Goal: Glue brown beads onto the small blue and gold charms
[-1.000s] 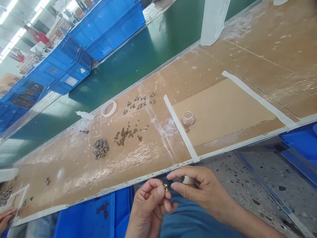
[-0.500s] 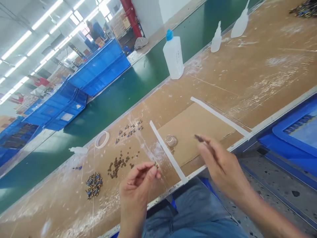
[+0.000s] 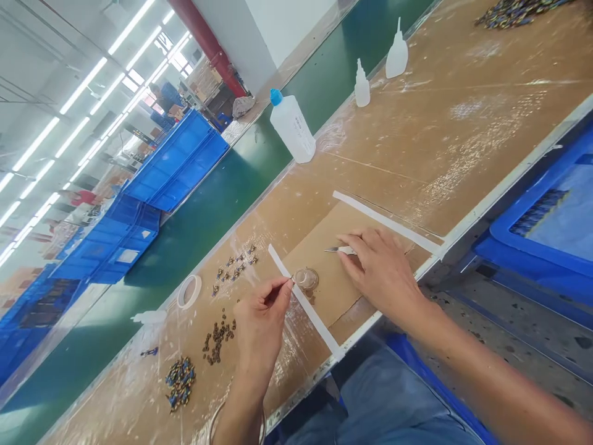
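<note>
On the bench (image 3: 407,142), both hands have come nearer the clear cup (image 3: 306,279) since half a second ago. The right hand (image 3: 380,269), partly curled, holds a white-handled blade (image 3: 341,250) over the cardboard (image 3: 324,238); the left hand (image 3: 259,312), pinched, has a tiny piece (image 3: 292,279) beside the cup. Around them: four bottles (image 3: 294,127), two white strips (image 3: 389,222), one tape roll (image 3: 189,292), about nine spread-out parts (image 3: 236,272).

White handle (image 3: 347,250) partly hidden by right fingers (image 3: 351,267), far pile (image 3: 519,12) cropped
</note>
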`<move>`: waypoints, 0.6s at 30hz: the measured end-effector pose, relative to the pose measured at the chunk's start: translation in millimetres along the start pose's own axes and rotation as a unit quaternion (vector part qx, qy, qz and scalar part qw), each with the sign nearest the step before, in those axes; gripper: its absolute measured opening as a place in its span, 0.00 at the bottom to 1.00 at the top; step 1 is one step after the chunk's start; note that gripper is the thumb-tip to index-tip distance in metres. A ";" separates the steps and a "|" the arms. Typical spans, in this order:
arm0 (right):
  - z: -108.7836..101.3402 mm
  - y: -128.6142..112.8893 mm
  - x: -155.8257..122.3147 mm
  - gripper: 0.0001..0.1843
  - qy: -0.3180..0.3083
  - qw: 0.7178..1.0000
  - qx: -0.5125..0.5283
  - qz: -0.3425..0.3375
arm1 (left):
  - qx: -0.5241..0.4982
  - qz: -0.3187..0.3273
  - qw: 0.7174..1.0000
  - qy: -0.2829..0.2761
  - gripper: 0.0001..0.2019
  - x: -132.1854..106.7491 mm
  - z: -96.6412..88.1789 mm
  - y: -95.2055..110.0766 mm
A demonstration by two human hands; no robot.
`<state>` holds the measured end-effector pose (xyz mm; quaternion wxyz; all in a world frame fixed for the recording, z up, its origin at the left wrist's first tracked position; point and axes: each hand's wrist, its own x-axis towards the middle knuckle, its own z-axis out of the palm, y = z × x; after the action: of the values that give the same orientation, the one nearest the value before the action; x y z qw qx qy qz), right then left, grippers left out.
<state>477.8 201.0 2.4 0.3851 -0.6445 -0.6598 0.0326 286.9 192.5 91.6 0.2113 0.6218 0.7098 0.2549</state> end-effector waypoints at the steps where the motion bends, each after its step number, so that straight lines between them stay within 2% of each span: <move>1: -0.4 0.2 0.2 0.13 0.000 1.000 0.002 0.001 | 0.006 0.000 1.000 -0.001 0.10 1.1 0.1 0.0; 18: -2.5 0.1 2.1 0.13 0.002 1.000 0.029 0.008 | 0.017 0.016 1.000 -0.003 0.09 7.6 2.8 5.7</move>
<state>479.5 201.7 5.1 0.4046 -0.6386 -0.6523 0.0540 292.0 200.9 93.1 0.1986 0.6370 0.7036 0.2446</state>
